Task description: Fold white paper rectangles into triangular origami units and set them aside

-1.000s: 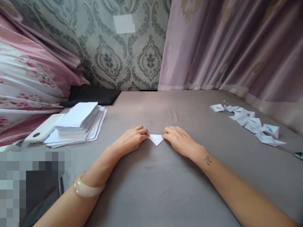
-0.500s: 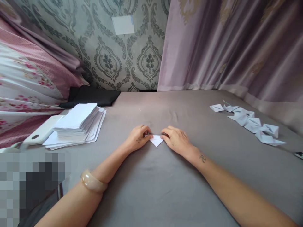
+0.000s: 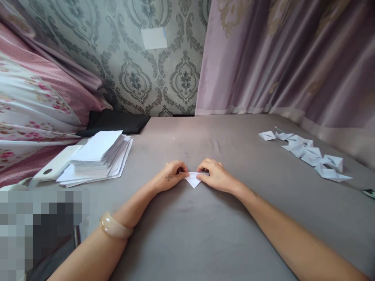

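Observation:
Between my hands a small sheet of white paper (image 3: 193,182), folded to a triangle, lies with its point toward me and its long edge away. My left hand (image 3: 170,175) pinches the left end of that far edge between thumb and fingers. At the right part of the same edge, my right hand (image 3: 218,175) grips the paper with the thumb on top and the fingers curled behind. Both thumbs rest close together near the middle. The paper's two outer corners are partly hidden by my fingers.
A stack of white paper (image 3: 96,146) stands at the left, beside a white object with a dark oval hole (image 3: 55,164). Black folded cloth (image 3: 117,121) lies behind it. Several folded white paper pieces (image 3: 312,156) lie at the right on the grey cloth surface (image 3: 193,242).
My right hand's thumb has slid inward along the folded paper, nearer to the left thumb. The whole view has tilted slightly upward.

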`<state>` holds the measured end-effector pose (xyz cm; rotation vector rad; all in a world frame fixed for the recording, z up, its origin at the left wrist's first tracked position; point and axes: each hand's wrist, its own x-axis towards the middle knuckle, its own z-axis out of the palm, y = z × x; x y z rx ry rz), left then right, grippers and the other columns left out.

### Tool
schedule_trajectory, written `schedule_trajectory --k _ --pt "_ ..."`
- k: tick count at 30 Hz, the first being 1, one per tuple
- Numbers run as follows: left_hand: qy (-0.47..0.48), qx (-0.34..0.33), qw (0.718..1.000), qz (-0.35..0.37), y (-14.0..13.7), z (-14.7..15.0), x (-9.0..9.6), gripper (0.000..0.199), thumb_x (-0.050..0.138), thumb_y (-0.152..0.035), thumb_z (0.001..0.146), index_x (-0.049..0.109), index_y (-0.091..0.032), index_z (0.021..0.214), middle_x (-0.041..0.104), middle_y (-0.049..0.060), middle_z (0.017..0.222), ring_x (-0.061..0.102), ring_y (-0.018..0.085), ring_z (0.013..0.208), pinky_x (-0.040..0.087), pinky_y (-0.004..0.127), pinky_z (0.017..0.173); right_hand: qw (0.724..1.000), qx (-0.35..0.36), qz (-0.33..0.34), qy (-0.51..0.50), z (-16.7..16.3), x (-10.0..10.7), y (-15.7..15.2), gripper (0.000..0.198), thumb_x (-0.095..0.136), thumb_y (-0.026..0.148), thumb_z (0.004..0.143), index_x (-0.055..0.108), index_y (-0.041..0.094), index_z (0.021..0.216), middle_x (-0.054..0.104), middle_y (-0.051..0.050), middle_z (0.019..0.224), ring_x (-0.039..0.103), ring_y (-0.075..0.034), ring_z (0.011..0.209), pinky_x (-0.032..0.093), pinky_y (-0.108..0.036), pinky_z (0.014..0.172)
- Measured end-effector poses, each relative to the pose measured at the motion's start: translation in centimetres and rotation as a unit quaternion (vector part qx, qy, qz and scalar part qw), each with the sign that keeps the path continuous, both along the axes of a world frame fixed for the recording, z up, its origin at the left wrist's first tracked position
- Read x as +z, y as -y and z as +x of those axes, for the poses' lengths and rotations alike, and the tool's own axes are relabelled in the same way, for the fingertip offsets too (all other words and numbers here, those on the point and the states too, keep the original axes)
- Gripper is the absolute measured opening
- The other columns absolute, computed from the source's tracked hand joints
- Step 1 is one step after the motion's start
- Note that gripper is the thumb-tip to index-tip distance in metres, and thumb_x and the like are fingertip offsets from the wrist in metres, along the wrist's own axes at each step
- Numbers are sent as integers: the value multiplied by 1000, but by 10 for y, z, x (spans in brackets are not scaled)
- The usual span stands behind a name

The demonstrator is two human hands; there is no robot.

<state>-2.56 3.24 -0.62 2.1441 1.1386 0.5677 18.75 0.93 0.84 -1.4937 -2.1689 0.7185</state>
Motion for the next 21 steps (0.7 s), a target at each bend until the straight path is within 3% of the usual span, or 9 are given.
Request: schedule_trajectory --k 2,4,8,16,21 --pt "24 6 1000 -18 4 -1 5 16 55 -33 85 61 -18 85 57 -1 73 49 12 65 38 24 61 997 1 -45 -65 -1 1 -1 8 59 26 77 62 20 82 62 -2 87 56 -17 84 41 -33 78" --pt "65 24 997 13 7 -1 9 14 55 -32 85 59 -19 90 58 0 78 51 13 71 41 25 67 987 -5 -67 -147 -2 2 -3 11 59 27 76 59 19 84 62 0 82 57 -15 76 43 -28 70" --pt "151 38 983 98 14 2 18 23 54 -30 88 58 -19 108 58 3 86 52 15 82 42 30 80 966 -51 -4 -254 -6 5 -5 28 65 29 71 57 20 97 63 -2 92 59 -15 85 45 -28 77" --pt "197 49 967 150 26 11 27 17 58 -31 87 69 -19 94 59 4 82 55 14 78 44 27 72 949 -32 86 -302 -15 21 6 23 65 29 75 57 21 95 63 0 86 59 -14 85 45 -28 82" --pt "222 67 953 194 26 13 24 14 60 -29 85 70 -21 90 58 3 79 55 14 75 45 26 68 945 -25 58 -322 -15 24 7 25 70 33 72 62 22 94 64 1 84 60 -14 81 47 -28 79"
